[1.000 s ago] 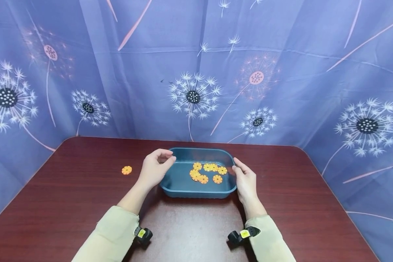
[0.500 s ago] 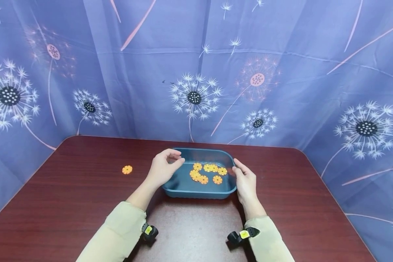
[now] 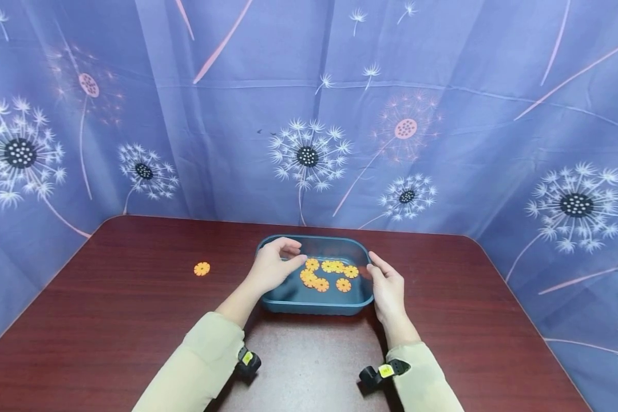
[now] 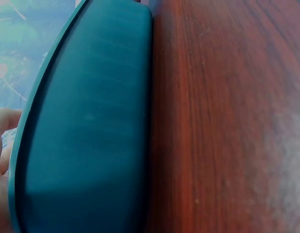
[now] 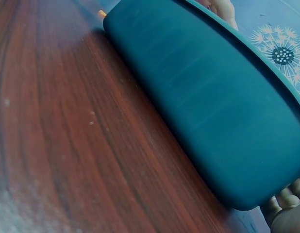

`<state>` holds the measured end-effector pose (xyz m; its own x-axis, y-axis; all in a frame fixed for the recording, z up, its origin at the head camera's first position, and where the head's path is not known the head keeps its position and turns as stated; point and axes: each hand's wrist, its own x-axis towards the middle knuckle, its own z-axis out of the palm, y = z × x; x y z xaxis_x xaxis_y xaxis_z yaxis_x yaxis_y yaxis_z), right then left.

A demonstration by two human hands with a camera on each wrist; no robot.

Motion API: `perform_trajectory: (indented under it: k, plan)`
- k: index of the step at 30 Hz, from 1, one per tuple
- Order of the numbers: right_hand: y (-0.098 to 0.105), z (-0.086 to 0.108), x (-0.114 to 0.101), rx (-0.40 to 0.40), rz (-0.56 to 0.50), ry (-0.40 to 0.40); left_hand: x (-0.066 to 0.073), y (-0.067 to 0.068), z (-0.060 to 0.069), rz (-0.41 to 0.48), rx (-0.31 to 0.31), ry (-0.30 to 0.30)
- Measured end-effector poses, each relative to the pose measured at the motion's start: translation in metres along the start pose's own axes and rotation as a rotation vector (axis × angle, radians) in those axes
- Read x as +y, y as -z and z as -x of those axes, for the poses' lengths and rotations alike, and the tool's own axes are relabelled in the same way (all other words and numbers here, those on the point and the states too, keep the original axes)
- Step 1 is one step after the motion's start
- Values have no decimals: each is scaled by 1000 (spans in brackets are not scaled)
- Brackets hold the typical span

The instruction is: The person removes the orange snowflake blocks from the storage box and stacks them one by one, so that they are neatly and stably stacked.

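Observation:
A blue-green tray (image 3: 314, 308) stands on the table with several orange-yellow flower-shaped pieces (image 3: 343, 285) on its floor. My left hand (image 3: 274, 268) hangs over the tray's left part, fingers bent and thumb apart from them, with nothing visible between. In the left wrist view part of that hand (image 4: 2, 160) shows beyond the tray's rim. My right hand (image 3: 389, 292) holds the tray's right end, thumb at the rim and fingers along the outside. The right wrist view shows its fingers (image 5: 288, 199) at the tray's end.
One more flower-shaped piece (image 3: 202, 269) lies on the dark red table (image 3: 134, 297), left of the tray. A blue curtain (image 3: 226, 143) with dandelion prints hangs behind the table and along both sides.
My left hand has moved right, from the tray's left rim to over its inside. The right hand keeps its hold on the tray's right end. The view has shifted slightly.

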<state>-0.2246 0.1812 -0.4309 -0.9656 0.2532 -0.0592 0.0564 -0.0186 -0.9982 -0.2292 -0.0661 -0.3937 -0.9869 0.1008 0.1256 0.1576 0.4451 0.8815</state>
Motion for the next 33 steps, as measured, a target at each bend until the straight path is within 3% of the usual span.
perform_trajectory:
  k: [8, 15, 25, 33]
  plan:
    - [1, 1, 1, 1, -15, 4, 5, -10, -9, -14, -57, -15]
    - [1, 0, 2, -18, -12, 1, -1, -16, -15, -28, -67, 0]
    - [0, 0, 0, -17, 23, -4, -7, -17, -15, -2, -137, 26]
    - [1, 0, 1, -18, 10, 5, -10, -19, -14, -46, -204, 23]
